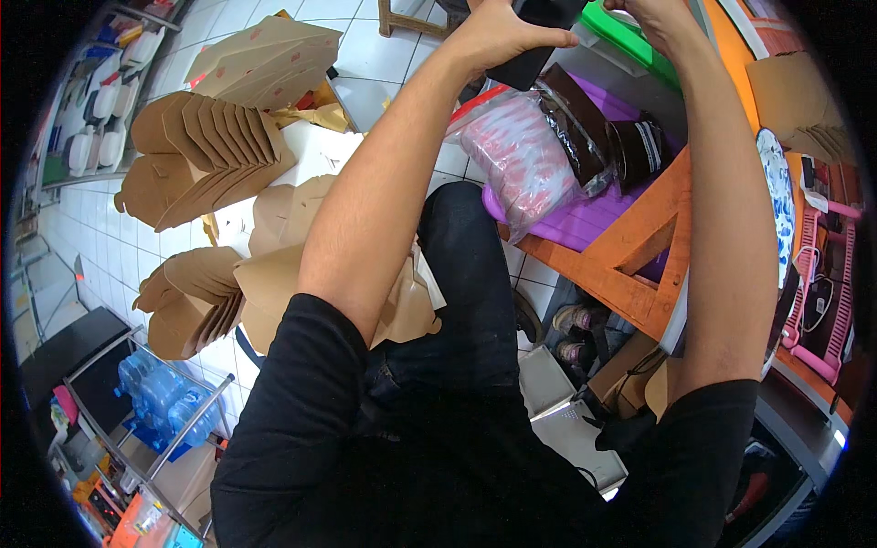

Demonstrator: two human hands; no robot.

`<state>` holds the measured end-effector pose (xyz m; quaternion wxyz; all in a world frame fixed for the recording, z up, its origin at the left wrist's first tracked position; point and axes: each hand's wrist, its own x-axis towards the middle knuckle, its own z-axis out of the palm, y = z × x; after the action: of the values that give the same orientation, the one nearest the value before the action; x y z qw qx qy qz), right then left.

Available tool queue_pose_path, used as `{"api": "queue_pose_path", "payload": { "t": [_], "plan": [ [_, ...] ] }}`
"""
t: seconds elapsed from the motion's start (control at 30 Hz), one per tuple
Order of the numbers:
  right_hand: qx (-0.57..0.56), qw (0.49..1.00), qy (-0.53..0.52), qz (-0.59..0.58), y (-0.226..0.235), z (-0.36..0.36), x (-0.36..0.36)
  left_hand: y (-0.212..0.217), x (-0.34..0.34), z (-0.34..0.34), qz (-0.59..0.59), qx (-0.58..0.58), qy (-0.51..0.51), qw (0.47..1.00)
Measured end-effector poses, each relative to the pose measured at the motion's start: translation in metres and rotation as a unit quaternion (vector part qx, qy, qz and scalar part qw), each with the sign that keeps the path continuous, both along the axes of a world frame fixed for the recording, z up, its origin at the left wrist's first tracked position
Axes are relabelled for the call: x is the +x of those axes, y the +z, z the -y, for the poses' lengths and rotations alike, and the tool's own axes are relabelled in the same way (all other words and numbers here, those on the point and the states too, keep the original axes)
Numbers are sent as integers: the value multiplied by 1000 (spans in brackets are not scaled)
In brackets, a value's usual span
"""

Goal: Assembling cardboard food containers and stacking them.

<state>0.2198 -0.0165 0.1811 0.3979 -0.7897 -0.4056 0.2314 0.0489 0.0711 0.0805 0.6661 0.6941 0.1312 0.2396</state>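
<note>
At the top edge, my left hand (507, 35) is closed on a dark, flat-sided object (532, 57), its thumb stretched along it; the object's upper part is cut off and its kind is unclear. My right hand (660, 20) is also partly cut off, its fingers curled together beside a green lid (630, 41); whatever they hold is hidden. Below the hands, a clear zip bag of pink-and-white packets (521, 155) lies on a purple plastic surface (571, 219). Dark brown packages (585, 128) rest against the bag.
Stacked, opened brown cardboard food boxes (206, 155) stand at my left, with more boxes (192, 301) nearer me. An orange wooden frame (630, 265) runs along my right, beside a pink plastic rack (813, 283). Blue water bottles (164, 393) sit on a metal rack at lower left.
</note>
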Motion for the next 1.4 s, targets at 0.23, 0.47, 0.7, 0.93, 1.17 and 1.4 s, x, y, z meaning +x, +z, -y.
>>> {"api": "queue_pose_path", "payload": {
  "t": [0.23,0.47,0.7,0.93,1.17,1.4],
  "plan": [
    [6,996,51,77,4,-3,-3,-3,-5,-8,-29,31,18,999],
    [64,989,11,136,2,-10,-19,-2,-3,-2,20,15,54,998],
    [73,991,-10,115,-5,-12,-22,-7,-6,-3,17,19,56,998],
    [104,984,41,142,-9,-14,-18,6,-10,-8,35,-4,44,998],
    [99,982,39,159,-11,-15,-17,1,-7,-6,21,17,53,998],
    [-21,999,-28,39,-29,-25,5,-7,5,-6,25,-90,-13,996]
  ]
}}
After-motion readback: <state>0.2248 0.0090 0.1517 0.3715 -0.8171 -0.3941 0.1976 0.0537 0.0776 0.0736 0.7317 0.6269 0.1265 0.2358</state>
